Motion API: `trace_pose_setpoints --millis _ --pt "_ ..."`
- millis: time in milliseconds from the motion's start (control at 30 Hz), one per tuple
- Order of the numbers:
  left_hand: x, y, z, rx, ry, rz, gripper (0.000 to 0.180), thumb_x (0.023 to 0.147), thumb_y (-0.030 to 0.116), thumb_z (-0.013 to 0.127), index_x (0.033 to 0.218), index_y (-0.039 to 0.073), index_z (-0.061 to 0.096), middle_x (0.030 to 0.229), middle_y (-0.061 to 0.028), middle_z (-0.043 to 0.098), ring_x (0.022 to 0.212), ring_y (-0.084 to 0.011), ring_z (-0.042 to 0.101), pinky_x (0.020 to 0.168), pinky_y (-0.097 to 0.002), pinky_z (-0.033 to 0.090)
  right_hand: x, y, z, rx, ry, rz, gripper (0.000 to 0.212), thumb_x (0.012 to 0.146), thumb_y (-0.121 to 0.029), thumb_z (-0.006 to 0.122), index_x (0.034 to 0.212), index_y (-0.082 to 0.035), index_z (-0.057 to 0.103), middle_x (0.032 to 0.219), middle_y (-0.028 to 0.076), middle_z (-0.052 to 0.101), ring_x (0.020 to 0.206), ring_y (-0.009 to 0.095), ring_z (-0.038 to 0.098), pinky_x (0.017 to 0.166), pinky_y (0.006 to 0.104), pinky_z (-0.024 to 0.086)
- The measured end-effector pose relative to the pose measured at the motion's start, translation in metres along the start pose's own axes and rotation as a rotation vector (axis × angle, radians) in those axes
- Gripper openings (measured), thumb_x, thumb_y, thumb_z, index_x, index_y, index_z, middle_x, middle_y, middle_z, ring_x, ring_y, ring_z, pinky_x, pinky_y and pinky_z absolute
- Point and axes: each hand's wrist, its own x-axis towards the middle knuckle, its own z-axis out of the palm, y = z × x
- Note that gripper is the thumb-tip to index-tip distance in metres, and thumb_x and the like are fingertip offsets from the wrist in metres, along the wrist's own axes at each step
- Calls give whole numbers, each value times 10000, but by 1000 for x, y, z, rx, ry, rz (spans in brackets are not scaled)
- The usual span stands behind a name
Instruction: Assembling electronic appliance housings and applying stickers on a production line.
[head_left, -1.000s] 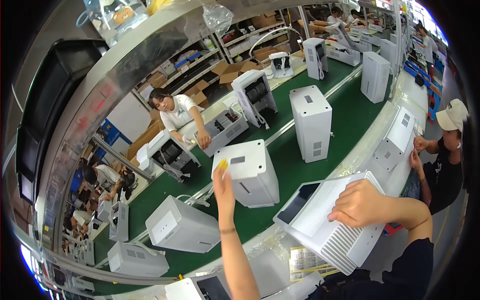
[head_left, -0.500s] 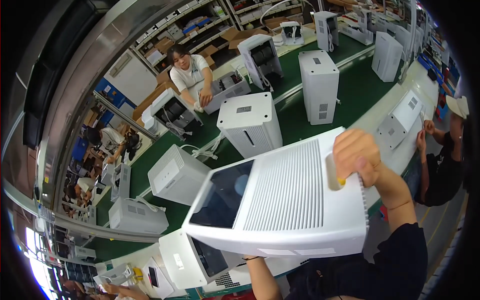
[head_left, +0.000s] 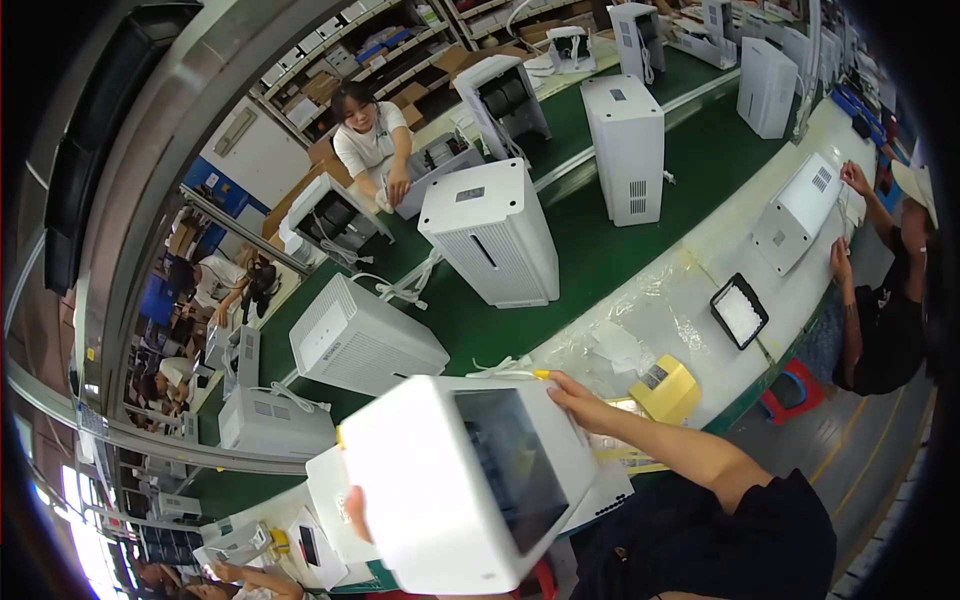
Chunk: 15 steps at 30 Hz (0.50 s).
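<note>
Head view: left fingers (head_left: 357, 512) and right fingers (head_left: 570, 394) grip one white appliance (head_left: 432, 485) with one dark panel (head_left: 512, 470).

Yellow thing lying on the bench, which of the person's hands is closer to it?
Right. The right hand, at the white machine's edge, is just left of the yellow thing; the left hand is much farther left, across the machine.

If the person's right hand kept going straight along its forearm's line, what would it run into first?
Most likely the white appliance with the dark glossy panel: the right hand is already at its edge. A white cord lies just past the fingers in the picture, though depth is unclear.
</note>
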Motion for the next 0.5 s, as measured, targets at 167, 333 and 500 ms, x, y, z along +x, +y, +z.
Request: trace_pose_setpoints --millis 167,333,500 --pt "12 -54 -51 322 -47 -36 698 841 328 473 1418 19 230 1338 -269 388 1134 -342 542 819 -411 546 9 60 -53 -177 406 -68 471 933 -328 584 1316 -114 413 1126 72 530 932 109 513 770 266 446" --pt "27 -92 -53 740 -192 158 736 800 177 545 1439 11 219 1445 -208 297 1326 -313 338 1104 -416 252 8 46 -71 -80 491 -257 331 921 -263 608 1185 -90 510 1074 46 550 978 137 519 858 290 431" --pt "32 -106 -39 842 -261 247 644 845 52 459 1439 16 213 1469 -188 273 1353 -305 282 1126 -416 181 -39 -25 -110 -1111 791 -586 369 854 -193 657 1165 -37 533 1125 162 581 1021 301 551 855 348 448"
